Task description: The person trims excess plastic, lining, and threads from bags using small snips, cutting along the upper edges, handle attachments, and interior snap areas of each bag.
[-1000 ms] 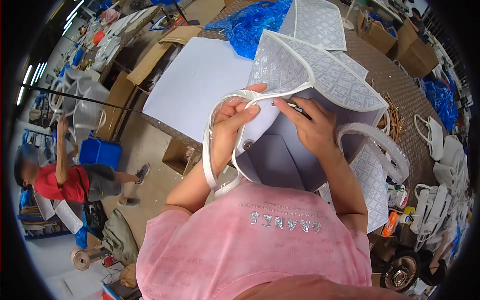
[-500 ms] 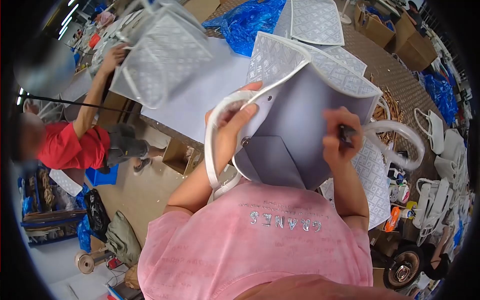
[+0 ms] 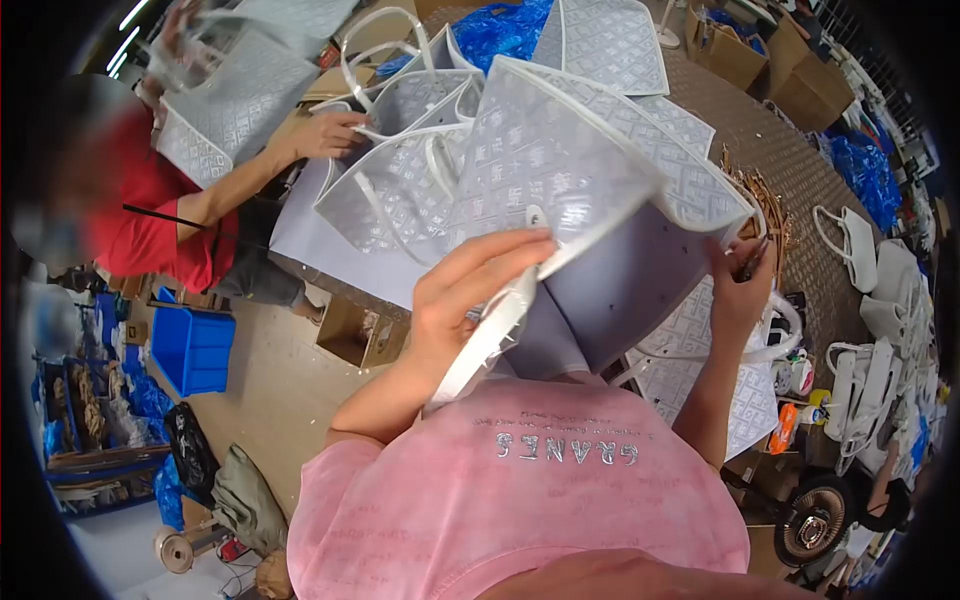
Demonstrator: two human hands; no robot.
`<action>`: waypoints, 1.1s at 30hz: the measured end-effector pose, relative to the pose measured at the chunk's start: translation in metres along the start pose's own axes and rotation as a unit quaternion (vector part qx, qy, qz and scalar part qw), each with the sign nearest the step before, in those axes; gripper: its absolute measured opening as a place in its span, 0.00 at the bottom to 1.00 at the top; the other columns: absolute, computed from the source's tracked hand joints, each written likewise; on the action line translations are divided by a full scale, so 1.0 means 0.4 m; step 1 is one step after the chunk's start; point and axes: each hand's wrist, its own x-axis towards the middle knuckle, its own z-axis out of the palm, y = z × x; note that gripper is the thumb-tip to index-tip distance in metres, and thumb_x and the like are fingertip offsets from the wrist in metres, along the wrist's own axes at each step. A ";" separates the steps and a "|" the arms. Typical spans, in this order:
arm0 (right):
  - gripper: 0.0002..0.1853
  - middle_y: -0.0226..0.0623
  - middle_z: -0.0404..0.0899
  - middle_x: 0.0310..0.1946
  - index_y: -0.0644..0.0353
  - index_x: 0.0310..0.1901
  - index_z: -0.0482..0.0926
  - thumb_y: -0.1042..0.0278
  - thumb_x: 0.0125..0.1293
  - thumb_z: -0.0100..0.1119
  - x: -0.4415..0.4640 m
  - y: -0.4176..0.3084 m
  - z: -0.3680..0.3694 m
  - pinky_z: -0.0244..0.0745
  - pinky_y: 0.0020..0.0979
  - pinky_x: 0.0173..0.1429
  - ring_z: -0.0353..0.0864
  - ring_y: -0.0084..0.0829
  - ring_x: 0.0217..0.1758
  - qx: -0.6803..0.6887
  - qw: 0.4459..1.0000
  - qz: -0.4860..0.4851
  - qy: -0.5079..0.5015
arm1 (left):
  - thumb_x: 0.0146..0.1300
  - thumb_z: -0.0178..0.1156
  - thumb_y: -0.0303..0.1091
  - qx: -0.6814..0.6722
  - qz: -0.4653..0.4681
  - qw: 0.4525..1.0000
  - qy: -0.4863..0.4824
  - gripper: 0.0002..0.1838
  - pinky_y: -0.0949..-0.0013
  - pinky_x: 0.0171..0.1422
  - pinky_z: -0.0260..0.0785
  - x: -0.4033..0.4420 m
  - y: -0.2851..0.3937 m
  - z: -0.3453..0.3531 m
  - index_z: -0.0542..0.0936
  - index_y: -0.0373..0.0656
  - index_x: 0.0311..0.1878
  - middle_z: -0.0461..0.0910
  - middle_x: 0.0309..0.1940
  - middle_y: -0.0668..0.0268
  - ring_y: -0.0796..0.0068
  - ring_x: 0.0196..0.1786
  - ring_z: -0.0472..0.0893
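Observation:
A white-and-grey patterned bag (image 3: 560, 150) lies open across the worktable, its grey lining facing me. My left hand (image 3: 470, 290) grips the near edge of the bag beside its white handle (image 3: 485, 345), fingers pressed together. At the bag's right edge, my right hand (image 3: 742, 280) is closed around a small dark tool (image 3: 750, 262). Another patterned bag (image 3: 400, 190) with upright handles stands left of mine, with a co-worker's hand (image 3: 335, 135) on it.
The co-worker in a red shirt (image 3: 170, 200) stands at the left with more bags. Blue plastic (image 3: 500, 35) lies at the back, brown twisted ties (image 3: 765, 200) on the right of the table. A blue bin (image 3: 195, 345) and a fan (image 3: 812, 520) stand lower down.
The bag's front panel has swung over toward my left hand. My right hand has moved right to the bag's edge. The co-worker has come closer, and another bag now rests on the table.

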 end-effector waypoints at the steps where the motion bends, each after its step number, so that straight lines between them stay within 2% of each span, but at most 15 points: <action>1: 0.17 0.27 0.71 0.32 0.55 0.34 0.65 0.78 0.60 0.68 -0.025 0.011 -0.005 0.56 0.14 0.27 0.61 0.11 0.25 0.001 0.999 0.036 -0.014 | 0.61 0.60 0.24 -0.025 0.010 0.998 -0.055 0.17 0.65 0.57 0.72 0.000 0.006 -0.011 0.81 0.36 0.53 0.78 0.56 0.53 0.58 0.54 0.81; 3: 0.17 0.26 0.70 0.31 0.55 0.34 0.65 0.77 0.60 0.68 -0.038 0.029 -0.012 0.56 0.14 0.25 0.61 0.11 0.23 0.052 0.997 0.054 -0.015 | 0.63 0.59 0.25 -0.051 0.023 0.992 -0.111 0.14 0.64 0.58 0.71 0.009 -0.013 -0.010 0.81 0.34 0.52 0.78 0.57 0.52 0.58 0.56 0.80; 4: 0.16 0.25 0.69 0.29 0.54 0.33 0.64 0.76 0.61 0.67 -0.030 0.040 -0.008 0.55 0.15 0.24 0.61 0.11 0.22 0.106 0.991 0.074 -0.015 | 0.63 0.58 0.24 -0.172 -0.039 0.977 -0.124 0.17 0.65 0.57 0.73 0.020 -0.051 0.000 0.77 0.36 0.57 0.77 0.57 0.52 0.59 0.54 0.80; 6: 0.16 0.24 0.68 0.27 0.54 0.33 0.64 0.76 0.61 0.67 -0.015 0.054 0.003 0.54 0.15 0.22 0.61 0.11 0.20 0.162 0.983 0.089 -0.014 | 0.65 0.57 0.23 -0.399 -0.156 0.892 -0.142 0.26 0.67 0.55 0.76 0.063 -0.120 0.014 0.69 0.39 0.67 0.75 0.58 0.53 0.63 0.52 0.81; 7: 0.16 0.24 0.68 0.27 0.54 0.33 0.64 0.76 0.61 0.67 -0.002 0.061 0.015 0.54 0.16 0.21 0.61 0.12 0.19 0.169 0.982 0.087 -0.017 | 0.65 0.57 0.23 -0.398 -0.152 0.894 -0.142 0.26 0.67 0.55 0.76 0.102 -0.134 0.022 0.69 0.39 0.67 0.75 0.58 0.53 0.63 0.52 0.81; 9: 0.16 0.24 0.68 0.26 0.53 0.34 0.64 0.77 0.62 0.66 0.007 0.072 0.027 0.53 0.17 0.20 0.61 0.12 0.17 0.179 0.980 0.086 -0.027 | 0.67 0.57 0.26 -0.358 -0.173 0.917 0.021 0.27 0.74 0.37 0.79 0.163 -0.141 0.051 0.65 0.41 0.69 0.79 0.49 0.55 0.67 0.37 0.84; 14: 0.16 0.25 0.68 0.26 0.53 0.34 0.63 0.79 0.62 0.64 -0.002 0.067 0.012 0.52 0.16 0.19 0.60 0.12 0.17 0.223 0.972 0.050 -0.063 | 0.66 0.58 0.25 -0.287 -0.174 0.940 0.065 0.23 0.78 0.24 0.73 0.244 -0.146 0.051 0.70 0.39 0.65 0.79 0.42 0.60 0.74 0.25 0.81; 18: 0.19 0.23 0.66 0.24 0.53 0.32 0.61 0.75 0.61 0.68 -0.008 0.049 0.004 0.51 0.15 0.21 0.58 0.10 0.19 0.206 0.975 0.054 -0.062 | 0.67 0.58 0.25 -0.119 -0.071 0.988 0.072 0.16 0.77 0.23 0.71 0.286 -0.153 0.047 0.75 0.35 0.57 0.79 0.40 0.63 0.77 0.23 0.79; 21: 0.19 0.23 0.67 0.24 0.53 0.32 0.61 0.76 0.61 0.67 -0.010 0.045 0.010 0.50 0.15 0.21 0.57 0.10 0.18 0.199 0.976 0.064 -0.059 | 0.67 0.58 0.25 0.059 0.129 0.980 0.137 0.10 0.77 0.24 0.70 0.296 -0.170 0.057 0.79 0.32 0.50 0.79 0.35 0.63 0.79 0.23 0.78; 26: 0.17 0.26 0.68 0.27 0.53 0.34 0.62 0.80 0.62 0.64 -0.006 0.074 0.009 0.52 0.16 0.18 0.60 0.12 0.16 0.213 0.973 0.054 -0.067 | 0.63 0.62 0.27 -0.141 0.046 0.967 0.205 0.04 0.73 0.30 0.69 0.277 -0.143 0.061 0.82 0.38 0.39 0.79 0.30 0.64 0.77 0.23 0.77; 29: 0.17 0.26 0.68 0.27 0.53 0.34 0.62 0.78 0.62 0.65 0.007 0.069 0.019 0.52 0.17 0.18 0.60 0.12 0.15 0.212 0.976 0.042 -0.016 | 0.60 0.66 0.33 -0.400 0.146 0.905 -0.025 0.06 0.67 0.40 0.71 0.247 -0.066 -0.008 0.81 0.41 0.35 0.78 0.31 0.64 0.70 0.29 0.79; 30: 0.18 0.28 0.71 0.29 0.54 0.34 0.62 0.77 0.62 0.67 0.019 0.074 0.019 0.53 0.17 0.18 0.61 0.13 0.16 0.225 0.974 0.031 -0.014 | 0.60 0.66 0.33 -0.397 0.147 0.906 -0.026 0.06 0.67 0.40 0.71 0.254 -0.023 -0.016 0.81 0.41 0.35 0.78 0.31 0.64 0.70 0.29 0.79; 31: 0.18 0.28 0.71 0.29 0.54 0.34 0.62 0.77 0.62 0.67 0.035 0.077 0.016 0.53 0.17 0.18 0.61 0.13 0.16 0.228 0.973 0.031 -0.015 | 0.59 0.66 0.34 -0.241 0.270 0.932 -0.040 0.08 0.63 0.42 0.72 0.266 0.030 -0.016 0.81 0.40 0.37 0.79 0.33 0.62 0.65 0.32 0.80; 32: 0.18 0.28 0.71 0.29 0.54 0.34 0.62 0.77 0.62 0.66 0.058 0.077 0.018 0.56 0.17 0.23 0.62 0.14 0.20 0.206 0.979 0.006 -0.009 | 0.58 0.66 0.35 -0.075 0.381 0.920 -0.052 0.11 0.60 0.44 0.73 0.278 0.063 -0.012 0.81 0.40 0.40 0.79 0.36 0.60 0.60 0.35 0.81; 33: 0.17 0.28 0.71 0.29 0.55 0.33 0.62 0.77 0.62 0.66 0.083 0.075 0.021 0.58 0.16 0.27 0.63 0.14 0.23 0.185 0.983 -0.018 -0.003 | 0.58 0.66 0.35 -0.071 0.381 0.920 -0.052 0.11 0.60 0.44 0.73 0.289 0.078 -0.001 0.81 0.40 0.40 0.79 0.36 0.60 0.60 0.35 0.81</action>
